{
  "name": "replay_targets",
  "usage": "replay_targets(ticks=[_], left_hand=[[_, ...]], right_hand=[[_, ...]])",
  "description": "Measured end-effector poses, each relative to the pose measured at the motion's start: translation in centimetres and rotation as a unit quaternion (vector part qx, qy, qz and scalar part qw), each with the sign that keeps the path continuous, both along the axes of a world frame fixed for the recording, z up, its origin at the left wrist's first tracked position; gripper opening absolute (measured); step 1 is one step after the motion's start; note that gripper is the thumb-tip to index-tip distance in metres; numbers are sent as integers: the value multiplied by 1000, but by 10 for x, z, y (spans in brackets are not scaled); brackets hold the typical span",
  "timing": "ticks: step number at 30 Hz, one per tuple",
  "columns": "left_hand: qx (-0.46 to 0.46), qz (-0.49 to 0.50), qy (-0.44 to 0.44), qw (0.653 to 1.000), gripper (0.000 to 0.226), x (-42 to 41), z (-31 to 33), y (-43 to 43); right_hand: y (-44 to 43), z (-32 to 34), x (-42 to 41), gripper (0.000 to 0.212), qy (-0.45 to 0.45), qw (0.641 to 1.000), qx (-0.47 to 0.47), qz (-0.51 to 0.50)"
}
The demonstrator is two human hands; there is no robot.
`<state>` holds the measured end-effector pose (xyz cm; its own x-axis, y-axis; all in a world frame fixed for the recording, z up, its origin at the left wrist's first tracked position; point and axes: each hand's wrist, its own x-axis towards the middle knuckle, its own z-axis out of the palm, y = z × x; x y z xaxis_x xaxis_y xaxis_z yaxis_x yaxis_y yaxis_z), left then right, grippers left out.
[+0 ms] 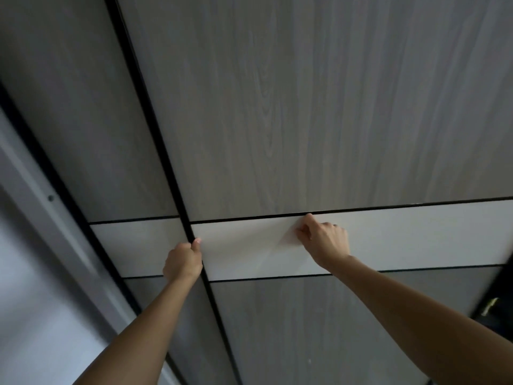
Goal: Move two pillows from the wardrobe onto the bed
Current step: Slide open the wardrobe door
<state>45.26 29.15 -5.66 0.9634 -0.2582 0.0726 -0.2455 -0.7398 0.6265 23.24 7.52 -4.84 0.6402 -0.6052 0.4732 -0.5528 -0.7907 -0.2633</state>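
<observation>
A wardrobe with sliding doors fills the view, grey wood-grain panels crossed by a white band. The right-hand door is shut, and no pillows or bed are visible. My left hand curls around the black left edge of that door at the height of the white band. My right hand presses on the white band, its fingertips hooked at the thin dark groove along the band's top. Both forearms reach up from the bottom of the frame.
A second wardrobe door lies to the left, behind the black edge. A pale wall or frame strip runs along the far left. A dark door with a brass handle shows at the right edge.
</observation>
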Motion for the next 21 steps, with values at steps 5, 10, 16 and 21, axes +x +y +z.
replay_targets(ticks=[5, 10, 16, 21], left_hand=[[-29, -114, -9, 993, 46, 20, 4, 13], [1, -112, -37, 993, 43, 30, 10, 27], [61, -142, -31, 988, 21, 27, 6, 36], [103, -228, -31, 968, 15, -36, -5, -7]], right_hand=[[29, 0, 29, 23, 2, 1000, 26, -16], [49, -2, 51, 23, -3, 997, 65, -27], [53, 2, 49, 25, -27, 993, 111, 1], [3, -12, -42, 30, -47, 990, 111, -69]])
